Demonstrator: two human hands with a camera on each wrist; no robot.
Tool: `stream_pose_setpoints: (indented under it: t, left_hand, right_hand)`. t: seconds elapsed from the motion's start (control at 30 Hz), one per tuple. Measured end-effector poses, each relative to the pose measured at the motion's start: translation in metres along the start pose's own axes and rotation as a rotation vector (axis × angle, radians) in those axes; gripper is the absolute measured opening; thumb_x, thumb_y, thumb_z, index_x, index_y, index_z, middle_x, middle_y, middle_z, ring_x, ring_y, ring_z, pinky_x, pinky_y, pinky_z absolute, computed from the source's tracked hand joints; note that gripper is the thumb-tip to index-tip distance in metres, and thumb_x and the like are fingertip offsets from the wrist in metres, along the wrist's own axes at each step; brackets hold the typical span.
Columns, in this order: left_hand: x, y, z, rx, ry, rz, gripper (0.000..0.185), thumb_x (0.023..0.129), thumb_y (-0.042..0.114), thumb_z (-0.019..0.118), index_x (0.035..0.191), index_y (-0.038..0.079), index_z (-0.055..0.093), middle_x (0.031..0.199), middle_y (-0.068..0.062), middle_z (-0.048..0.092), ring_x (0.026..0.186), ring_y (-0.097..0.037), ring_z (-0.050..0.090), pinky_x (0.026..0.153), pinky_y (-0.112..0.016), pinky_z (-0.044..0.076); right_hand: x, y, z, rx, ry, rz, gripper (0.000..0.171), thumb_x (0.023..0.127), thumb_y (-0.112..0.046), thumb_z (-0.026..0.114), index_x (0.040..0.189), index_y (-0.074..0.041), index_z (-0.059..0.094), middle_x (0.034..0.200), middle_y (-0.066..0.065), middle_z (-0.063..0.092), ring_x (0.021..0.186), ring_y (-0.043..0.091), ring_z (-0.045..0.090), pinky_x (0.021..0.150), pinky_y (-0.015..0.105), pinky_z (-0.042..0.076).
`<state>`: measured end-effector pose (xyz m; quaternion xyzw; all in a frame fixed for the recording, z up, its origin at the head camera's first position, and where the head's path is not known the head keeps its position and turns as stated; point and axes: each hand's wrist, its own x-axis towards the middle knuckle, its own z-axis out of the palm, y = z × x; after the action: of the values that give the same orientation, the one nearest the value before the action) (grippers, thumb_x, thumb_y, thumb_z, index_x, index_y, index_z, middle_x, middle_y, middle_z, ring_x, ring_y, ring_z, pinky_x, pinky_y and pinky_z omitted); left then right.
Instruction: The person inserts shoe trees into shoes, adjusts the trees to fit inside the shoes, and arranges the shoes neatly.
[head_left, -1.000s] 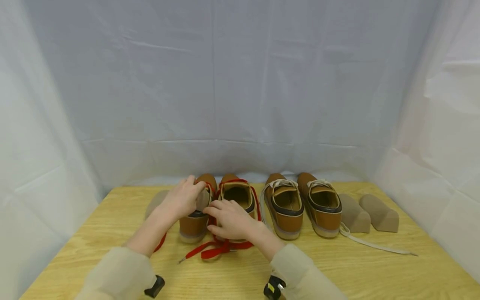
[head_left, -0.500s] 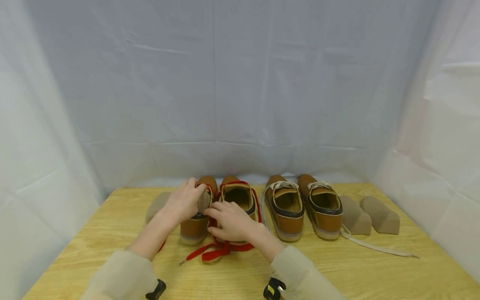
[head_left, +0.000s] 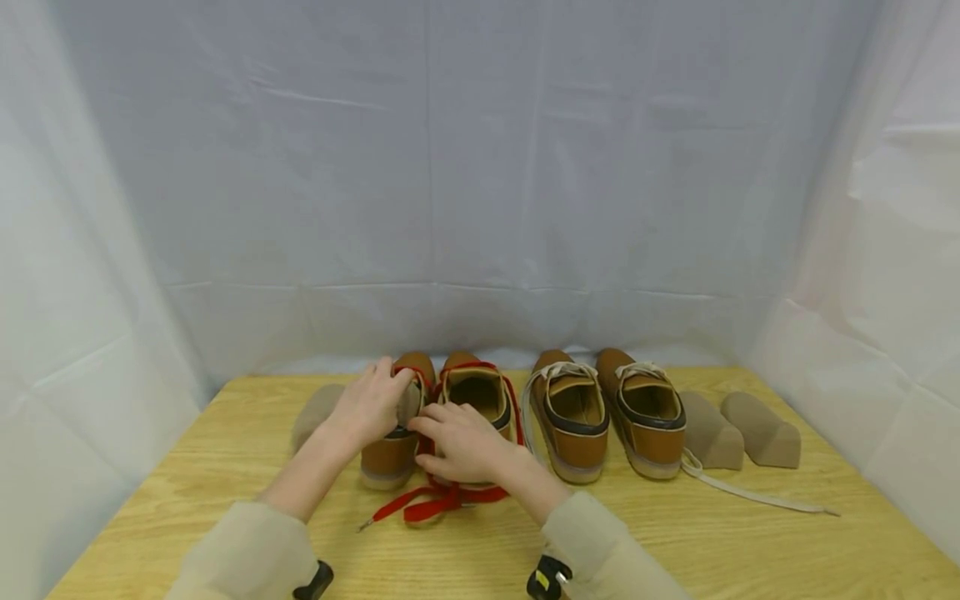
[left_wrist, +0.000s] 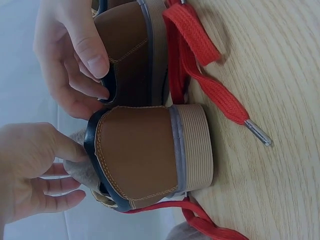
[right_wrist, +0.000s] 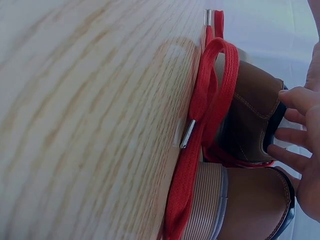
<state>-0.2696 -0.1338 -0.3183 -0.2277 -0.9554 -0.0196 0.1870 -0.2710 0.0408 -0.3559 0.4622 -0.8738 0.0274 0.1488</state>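
Note:
My left hand (head_left: 367, 408) holds a grey-brown shoe insert (left_wrist: 82, 172) in the opening of the leftmost brown shoe (head_left: 385, 460). Its thumb and fingers lie along either side of the insert. Over the same shoe's dark collar, from its right side, bend the fingers of my right hand (head_left: 467, 437); the thumb's contact is hard to make out. A second brown shoe (head_left: 459, 360), partly covered by my right hand, stands alongside. Its wide red lace (head_left: 450, 496) trails on the table behind the heels, with a metal tip (left_wrist: 258, 132).
Two brown shoes (head_left: 576, 454) with beige laces stand to the right, one loose lace end (head_left: 757, 500) stretching over the table. Two shoe inserts (head_left: 761, 429) lie beyond them. Another grey-brown insert (head_left: 313, 412) lies left of the shoes. White sheeting (head_left: 480, 183) encloses the table (head_left: 187, 483).
My left forearm has shifted slightly right and now covers the red lace piece seen beside it earlier. Both hands stay at the leftmost shoe.

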Motion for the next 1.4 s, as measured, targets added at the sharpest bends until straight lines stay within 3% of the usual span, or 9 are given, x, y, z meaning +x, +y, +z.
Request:
stream_pose_setpoints:
  t: [1.4]
  left_hand:
    - [0.0021,-0.0012,0.0043,-0.011,-0.012,-0.020,0.037,0.072,-0.008,0.071,0.103,0.002,0.054,0.093,-0.020,0.047,0.074,-0.033,0.049,0.052,-0.035,0.044]
  right_hand:
    - [0.0019,0.0002,0.0007,-0.007,-0.016,0.002,0.040,0.090,-0.037,0.057,0.125,-0.017,0.055,0.122,0.000,0.053,0.107,0.016,0.052,0.087,0.033,0.043]
